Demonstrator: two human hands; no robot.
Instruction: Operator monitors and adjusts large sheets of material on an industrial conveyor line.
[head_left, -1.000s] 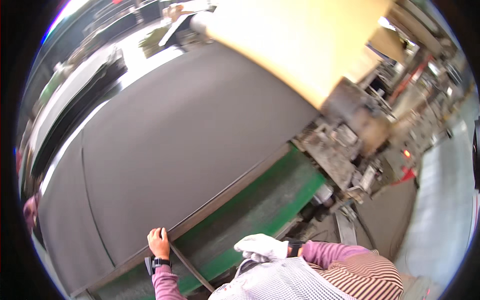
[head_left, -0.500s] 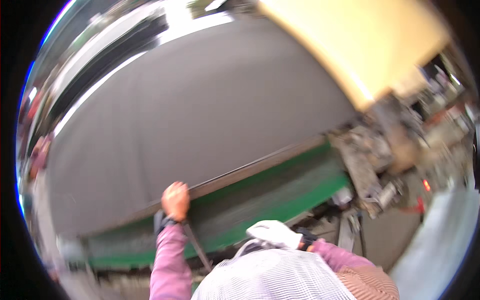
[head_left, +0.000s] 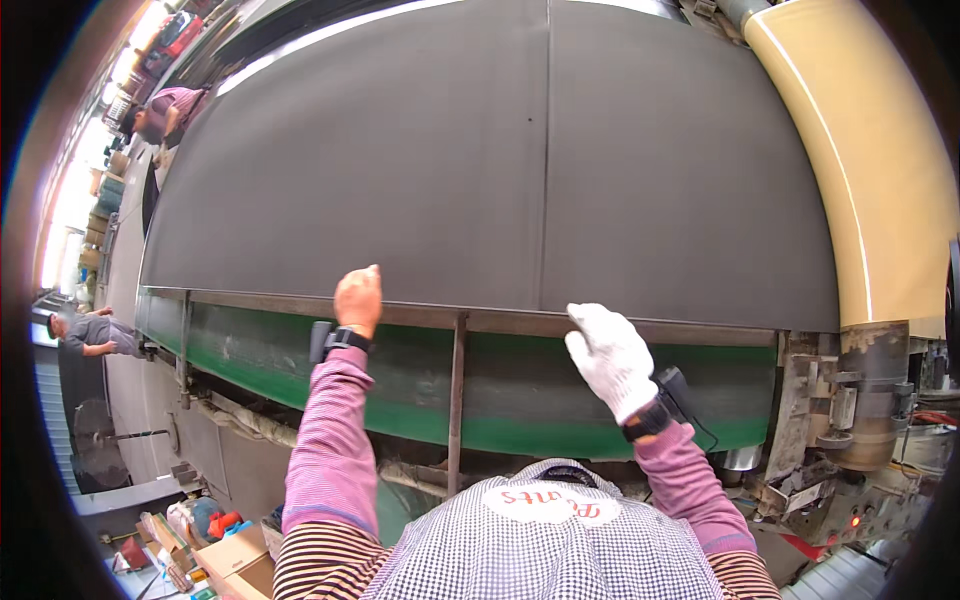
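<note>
A wide dark grey sheet [head_left: 400, 170] lies stretched across a long machine bed, with a thin dark line [head_left: 546, 160] running across it from far to near. At its near edge, left of centre, is my bare left hand [head_left: 358, 300], fingers curled in; whether anything is inside them is hidden. My right hand [head_left: 610, 362], in a white knitted glove, is over the same edge just right of the line. Its thumb stands apart from the fingers and nothing shows in it. Both wrists wear black bands with small dark boxes.
Below the sheet's edge runs a green-bordered belt [head_left: 560, 430], crossed by a metal upright [head_left: 457, 400]. A large yellow-tan roll [head_left: 850, 150] stands at right, above machine parts. Two people [head_left: 170, 110] are at far left. A cardboard box [head_left: 238, 560] sits at lower left.
The view has turned and steadied. My gloved right hand has gone from close to my body out to the sheet's near edge. My left hand stays at that edge.
</note>
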